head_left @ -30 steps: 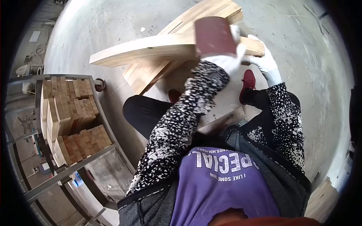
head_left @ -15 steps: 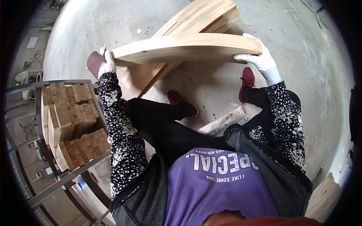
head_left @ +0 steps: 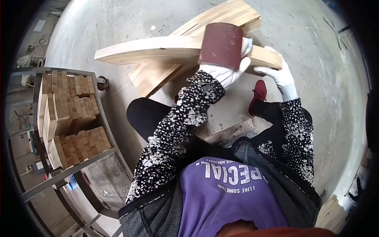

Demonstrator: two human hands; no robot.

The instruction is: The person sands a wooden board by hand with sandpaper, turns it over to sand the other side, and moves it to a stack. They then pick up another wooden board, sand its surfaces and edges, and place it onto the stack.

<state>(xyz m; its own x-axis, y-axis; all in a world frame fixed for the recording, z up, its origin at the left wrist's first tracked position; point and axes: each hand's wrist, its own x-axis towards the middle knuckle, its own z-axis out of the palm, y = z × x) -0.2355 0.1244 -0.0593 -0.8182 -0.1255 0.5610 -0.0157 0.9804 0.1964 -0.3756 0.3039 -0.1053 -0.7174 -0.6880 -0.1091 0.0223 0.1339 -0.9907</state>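
A long curved wooden board (head_left: 158,49) lies across a stack of similar boards (head_left: 221,15) on the floor. My right hand (head_left: 281,75), in a white glove, grips the board's right end, thumb on the near side. My left hand (head_left: 227,73), also gloved, is wrapped round a dark red sheet of sandpaper (head_left: 221,44). The sandpaper lies over the board's upper edge, right of its middle, and covers that part of it. Most fingers of the left hand are behind the sheet.
On the left stands a metal rack (head_left: 71,170) loaded with stacked wooden blocks (head_left: 81,144); a caster (head_left: 102,83) shows at its corner. My red shoe (head_left: 258,94) is just below the board's right end. More wood (head_left: 331,213) lies at the lower right.
My left hand has swept the sandpaper from the board's left end to the right, near my right hand. My right hand keeps its grip on the board's end.
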